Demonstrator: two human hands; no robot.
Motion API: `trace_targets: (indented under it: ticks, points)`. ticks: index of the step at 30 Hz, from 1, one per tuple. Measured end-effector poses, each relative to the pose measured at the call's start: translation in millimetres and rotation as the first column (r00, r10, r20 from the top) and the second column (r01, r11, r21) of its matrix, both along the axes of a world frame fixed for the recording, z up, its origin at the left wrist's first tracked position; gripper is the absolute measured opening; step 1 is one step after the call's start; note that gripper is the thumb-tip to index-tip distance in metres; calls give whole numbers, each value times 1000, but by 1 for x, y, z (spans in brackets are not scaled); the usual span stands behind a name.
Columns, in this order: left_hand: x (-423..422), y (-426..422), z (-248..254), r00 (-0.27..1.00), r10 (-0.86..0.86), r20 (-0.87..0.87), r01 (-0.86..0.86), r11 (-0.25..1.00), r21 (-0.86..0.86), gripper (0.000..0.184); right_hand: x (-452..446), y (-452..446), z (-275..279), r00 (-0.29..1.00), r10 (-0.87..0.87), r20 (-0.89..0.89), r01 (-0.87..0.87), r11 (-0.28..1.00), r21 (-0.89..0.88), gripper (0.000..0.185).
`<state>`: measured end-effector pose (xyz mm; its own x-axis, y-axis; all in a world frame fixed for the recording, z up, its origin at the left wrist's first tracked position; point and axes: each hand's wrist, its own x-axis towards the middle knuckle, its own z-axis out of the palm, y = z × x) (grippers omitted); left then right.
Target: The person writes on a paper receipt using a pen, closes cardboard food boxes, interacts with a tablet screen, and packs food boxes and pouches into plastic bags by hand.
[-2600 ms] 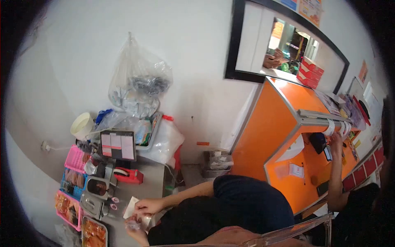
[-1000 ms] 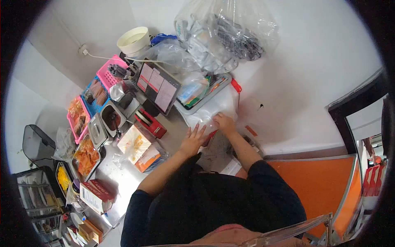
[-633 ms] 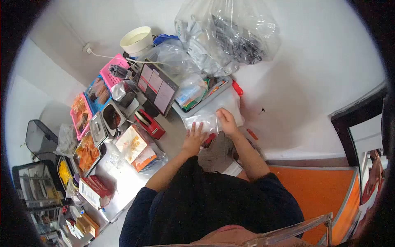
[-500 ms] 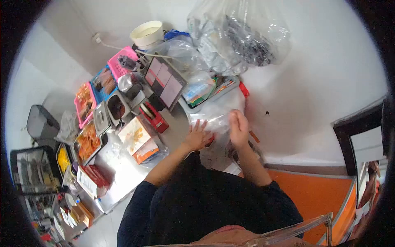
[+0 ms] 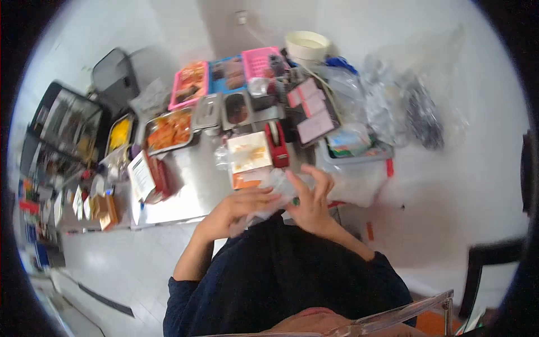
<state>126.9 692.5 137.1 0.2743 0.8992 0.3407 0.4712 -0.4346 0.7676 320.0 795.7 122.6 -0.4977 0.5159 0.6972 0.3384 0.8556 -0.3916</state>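
A thin, clear plastic bag (image 5: 275, 181) is crumpled between my two hands in front of my body. My left hand (image 5: 238, 212) has its fingers bent over the film, and part of it hangs below the palm. On the other side my right hand (image 5: 313, 206) grips the bag with thumb and bent fingers. A small green spot shows by the right fingertips; I cannot make out what it is. Just beyond the hands lie a white-and-orange packet (image 5: 249, 154) and a red tape dispenser (image 5: 278, 147).
A steel table (image 5: 193, 180) carries trays of orange food (image 5: 168, 132), a yellow-filled tray (image 5: 119, 133), a pink basket (image 5: 259, 63) and a tablet (image 5: 314, 115). To the right stands a grey bin (image 5: 353, 163). Clear bags (image 5: 418, 112) hang against the wall.
The view has swung left toward the table. My hands have come away from the plastic-covered bin and together in front of me, and they now hold a thin plastic bag.
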Motion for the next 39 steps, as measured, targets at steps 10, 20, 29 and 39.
trace_targets:
  ticks: [10, 20, 29, 39]
  points:
    - [-65, -140, 1, 518, 855, 0, -839, 508, 193, 31, -48, 75, 34, 499, 858, 126, -552, 426, -717, 15]
    - [-84, -193, -10, 173, 908, 382, -899, 304, -315, 17, -115, -26, -27, 450, 197, -871, -616, -638, -463, 61]
    - [-121, -202, 7, 159, 930, 331, -899, 276, -341, 18, -149, -25, -35, 798, 512, -317, -480, 222, -849, 16]
    - [-197, -57, -51, 683, 681, 264, -722, 684, 107, 18, -75, -60, -16, 680, -184, -709, -715, 45, -698, 20]
